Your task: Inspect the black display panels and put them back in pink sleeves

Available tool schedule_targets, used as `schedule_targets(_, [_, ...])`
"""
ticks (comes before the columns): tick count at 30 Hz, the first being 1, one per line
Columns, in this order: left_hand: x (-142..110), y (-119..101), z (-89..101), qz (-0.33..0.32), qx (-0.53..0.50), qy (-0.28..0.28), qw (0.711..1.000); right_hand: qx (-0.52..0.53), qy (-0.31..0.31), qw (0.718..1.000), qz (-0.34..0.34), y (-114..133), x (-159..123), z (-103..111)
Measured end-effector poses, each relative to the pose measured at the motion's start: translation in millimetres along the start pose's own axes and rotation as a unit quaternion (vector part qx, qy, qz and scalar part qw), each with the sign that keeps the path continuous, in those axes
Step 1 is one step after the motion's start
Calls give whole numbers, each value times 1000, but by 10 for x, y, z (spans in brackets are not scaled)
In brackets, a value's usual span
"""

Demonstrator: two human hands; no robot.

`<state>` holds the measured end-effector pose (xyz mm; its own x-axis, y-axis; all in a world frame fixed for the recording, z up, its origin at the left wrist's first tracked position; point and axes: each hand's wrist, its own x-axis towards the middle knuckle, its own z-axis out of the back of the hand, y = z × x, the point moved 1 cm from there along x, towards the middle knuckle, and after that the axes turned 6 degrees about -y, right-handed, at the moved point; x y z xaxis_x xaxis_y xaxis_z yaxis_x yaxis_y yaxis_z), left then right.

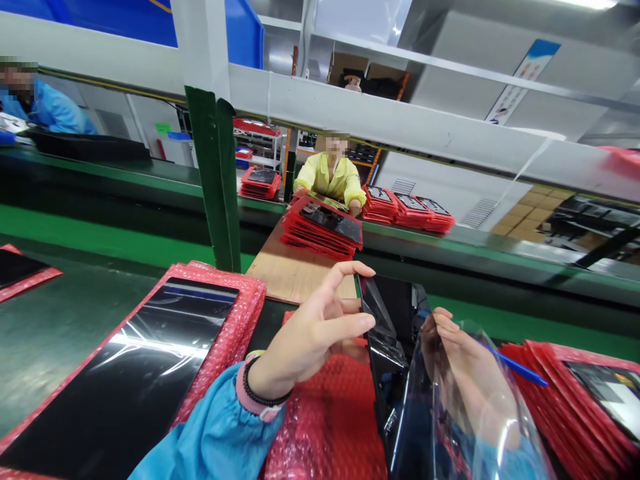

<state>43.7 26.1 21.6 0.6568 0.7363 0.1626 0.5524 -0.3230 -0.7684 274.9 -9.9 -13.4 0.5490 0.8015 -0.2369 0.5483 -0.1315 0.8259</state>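
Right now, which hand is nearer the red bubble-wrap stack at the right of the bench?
Right hand: nearer, just left of the red bubble-wrap stack. Left hand: farther, on the far side of the black panel.

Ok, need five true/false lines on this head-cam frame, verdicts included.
1. The left hand wears a black beaded bracelet. True.
2. The right hand is behind a clear plastic sheet. True.
3. The black panel lies flat on the bench. False: it stands tilted up on edge between the hands.
4. The stacks of bubble-wrap pouches on the far belt are blue. False: they are red.
5. The co-worker straight ahead beyond that belt wears a blue jacket. False: the jacket is yellow.
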Motion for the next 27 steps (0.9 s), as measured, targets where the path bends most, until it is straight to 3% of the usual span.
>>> schedule_targets(6, [25, -6, -8, -16, -6, 6, 1000, 25, -18, 999, -37, 2, -29, 7])
schedule_targets(14, [62, -18, 16, -14, -1, 0, 1000, 47, 11, 998, -47, 22, -7, -23])
schedule_targets(21, [100, -9, 57, -19, 13, -5, 1000, 47, 47, 998, -22, 14, -47, -6])
schedule_targets(27, [92, 17, 117, -17, 21, -25, 999, 4, 6, 1000, 24, -38, -8, 71])
